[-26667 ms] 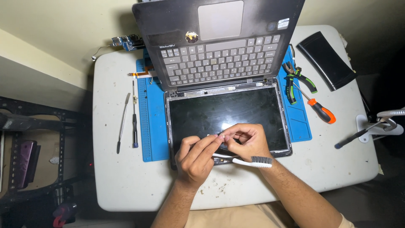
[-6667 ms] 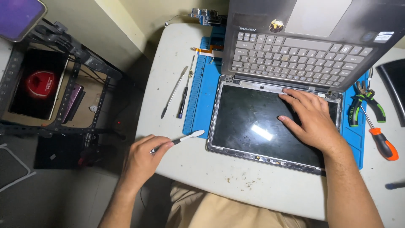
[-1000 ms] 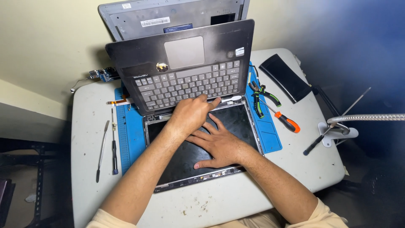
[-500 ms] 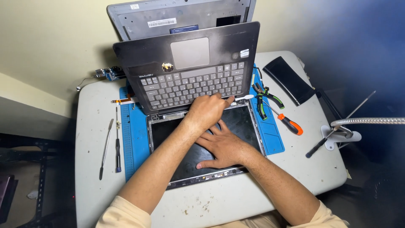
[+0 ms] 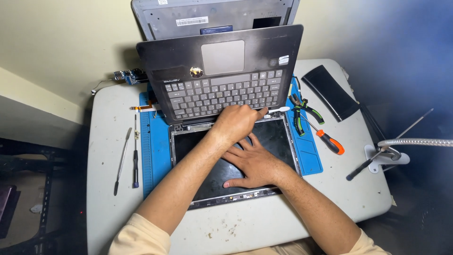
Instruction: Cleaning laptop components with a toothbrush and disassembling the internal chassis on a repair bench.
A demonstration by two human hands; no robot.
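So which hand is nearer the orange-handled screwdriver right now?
The right hand, though neither touches it. It lies flat on the laptop screen, with the orange-handled screwdriver off to its right on the blue mat. The left hand is farther, at the hinge edge.

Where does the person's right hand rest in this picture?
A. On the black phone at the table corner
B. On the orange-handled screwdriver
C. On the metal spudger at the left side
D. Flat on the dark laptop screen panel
D: the right hand lies with spread fingers on the dark screen panel, while the orange-handled screwdriver lies apart on the blue mat, untouched.
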